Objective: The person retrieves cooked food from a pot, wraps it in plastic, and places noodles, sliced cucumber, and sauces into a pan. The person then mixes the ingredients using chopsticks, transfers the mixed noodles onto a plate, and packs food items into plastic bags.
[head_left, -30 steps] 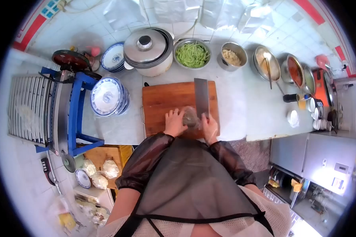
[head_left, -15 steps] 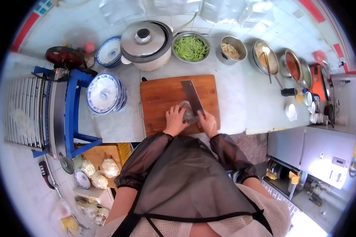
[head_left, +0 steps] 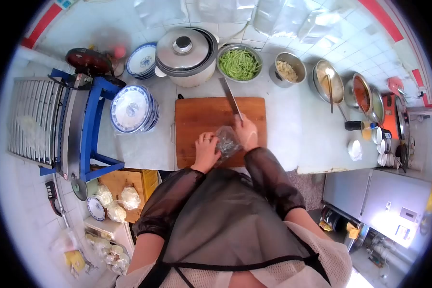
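- Your right hand [head_left: 246, 133] grasps the knife [head_left: 230, 97] by its handle, blade pointing away from you.
- Your left hand [head_left: 207, 150] touches the clear plastic bag [head_left: 229, 144]; I cannot tell whether it pinches it.
- The bag is between your hands, over the cutting board's [head_left: 197, 120] near half.
- You seem to be steadying it; any knife stroke calls for clear fingers.
- No brand or writing is legible.

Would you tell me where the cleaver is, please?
In the head view, the cleaver is in the right hand, extending beyond the cutting board toward the metal bowl of green shreds.
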Available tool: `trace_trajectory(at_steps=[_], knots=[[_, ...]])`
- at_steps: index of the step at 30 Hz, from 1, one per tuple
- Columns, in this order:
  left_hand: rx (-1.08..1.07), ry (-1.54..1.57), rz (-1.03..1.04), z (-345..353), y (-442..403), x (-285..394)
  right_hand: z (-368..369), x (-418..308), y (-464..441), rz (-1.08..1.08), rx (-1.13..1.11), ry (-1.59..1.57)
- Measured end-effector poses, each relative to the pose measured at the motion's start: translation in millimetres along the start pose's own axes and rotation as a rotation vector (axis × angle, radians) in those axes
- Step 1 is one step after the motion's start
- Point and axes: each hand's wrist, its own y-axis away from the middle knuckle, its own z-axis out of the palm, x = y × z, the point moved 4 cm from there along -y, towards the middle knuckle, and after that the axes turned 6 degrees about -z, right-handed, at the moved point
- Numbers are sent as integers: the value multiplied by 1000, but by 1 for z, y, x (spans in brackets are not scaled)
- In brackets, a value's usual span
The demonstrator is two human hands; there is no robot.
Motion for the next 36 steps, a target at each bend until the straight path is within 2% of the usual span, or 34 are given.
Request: trace_trajectory(at_steps=[1,3,5,7,9,10,12,13,15,16,17,19,20,22,23,25,29,31,33,34,35,36], knots=[[72,-16,23,-4,-1,0,-16,-4,3,-117,88,199],[131,-32,49,-3,-3,5,-32,10,4,-140,15,309],[164,6,163,7,-29,15,-24,38,-3,-330,-17,600],[171,-44,218,18,-40,10,-23,46,3,-303,-50,553],[-35,-66,236,24,-48,8,-29,35,9,-396,9,715],[-33,-69,239,22,-48,7,-27,36,9,-396,13,715],[25,23,314,18,-42,9,-10,43,16,-375,-294,557],[25,23,315,17,-39,9,-13,25,19,-375,-293,557],[92,136,356,8,-30,8,-7,9,30,269,-468,-136],[97,129,355,5,-28,6,6,14,33,412,-583,-539],[120,163,390,1,-26,7,8,11,31,404,-588,-539],[144,195,427,-4,-20,5,10,6,27,251,-623,-314],[87,201,445,-5,-18,3,12,7,25,245,-625,-312],[37,207,455,-8,-12,2,14,3,20,-106,-490,3],[6,187,454,-9,-10,0,19,5,19,-112,-496,4],[-15,165,448,-17,-5,1,21,-2,13,-254,-361,229],[-72,146,400,-28,17,-9,28,-10,11,-155,-426,325],[-69,128,382,-37,24,-13,22,-4,13,260,-489,-120],[32,193,290,-55,23,-13,36,26,19,177,-660,-544],[49,180,287,-65,24,-7,24,-3,36,379,-702,-957],[155,236,263,-78,24,0,11,-42,47,97,-789,-874],[267,294,237,-93,24,6,10,-64,60,-55,-848,-824]])
